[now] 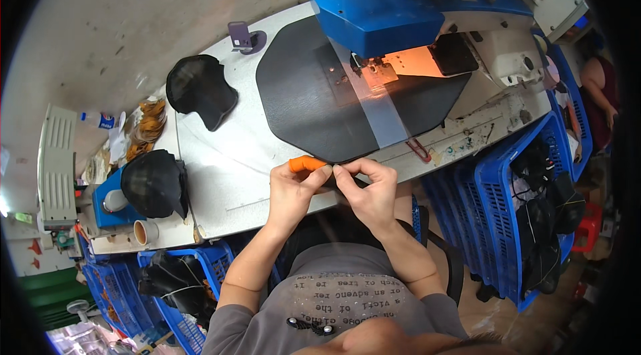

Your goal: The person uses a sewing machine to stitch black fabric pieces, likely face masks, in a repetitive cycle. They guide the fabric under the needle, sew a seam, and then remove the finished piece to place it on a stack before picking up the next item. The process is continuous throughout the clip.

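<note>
Just in front of the table's near edge, my two hands meet with fingertips pinched together. My left hand (292,192) has an orange cover on one finger and is closed, thumb against forefinger. Beside it, my right hand (367,193) is pinched in the same way. A small dark piece of material (361,182) shows between and below the fingers; its shape is mostly hidden. Beyond the hands lies a black mat (294,98) under a blue sewing machine (377,14), whose lamp lights the needle area orange. A clear strip (380,114) crosses the mat.
Two black cap-like pieces (200,88) sit at the left, one on a blue machine part (110,198). A purple phone stand (242,38) is at the back. Blue crates (494,221) with black goods stand right; another crate (220,261) is lower left. A person (601,98) is at far right.
</note>
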The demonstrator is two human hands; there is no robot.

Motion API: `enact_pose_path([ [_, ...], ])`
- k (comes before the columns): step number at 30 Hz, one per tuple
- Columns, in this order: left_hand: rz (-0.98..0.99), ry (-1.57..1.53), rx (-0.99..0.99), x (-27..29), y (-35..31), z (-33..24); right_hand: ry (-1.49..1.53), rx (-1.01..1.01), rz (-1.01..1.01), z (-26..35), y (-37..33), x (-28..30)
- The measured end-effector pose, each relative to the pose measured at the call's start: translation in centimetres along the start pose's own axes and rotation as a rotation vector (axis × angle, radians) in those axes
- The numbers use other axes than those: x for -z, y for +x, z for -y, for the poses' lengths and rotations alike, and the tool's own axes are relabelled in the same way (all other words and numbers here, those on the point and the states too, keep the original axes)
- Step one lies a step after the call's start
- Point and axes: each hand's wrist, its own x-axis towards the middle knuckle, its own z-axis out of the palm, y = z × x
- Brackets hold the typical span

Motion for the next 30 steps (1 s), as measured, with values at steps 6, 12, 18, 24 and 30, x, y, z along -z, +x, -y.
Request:
enact_pose_path([
  [6,0.166,-0.009,-0.003,1.4,-0.2,0.2,0.028,-0.007,0.081,-0.4,0.0,1.3],
  [12,0.088,0.055,-0.03,1.5,-1.5,-0.2,-0.034,-0.007,0.258,-0.7,0.2,3.9],
  [18,0.041,-0.038,-0.107,1.6,-1.3,0.1,0.278,-0.315,0.272,-2.1,-1.1,6.5],
  [24,-0.05,-0.055,-0.046,2.3,-1.1,1.2,0.246,-0.23,0.11,-0.8,-1.8,5.8],
  [30,-0.031,-0.173,-0.01,2.5,-1.2,1.5,0.291,-0.174,0.119,-0.3,-1.9,5.5],
])
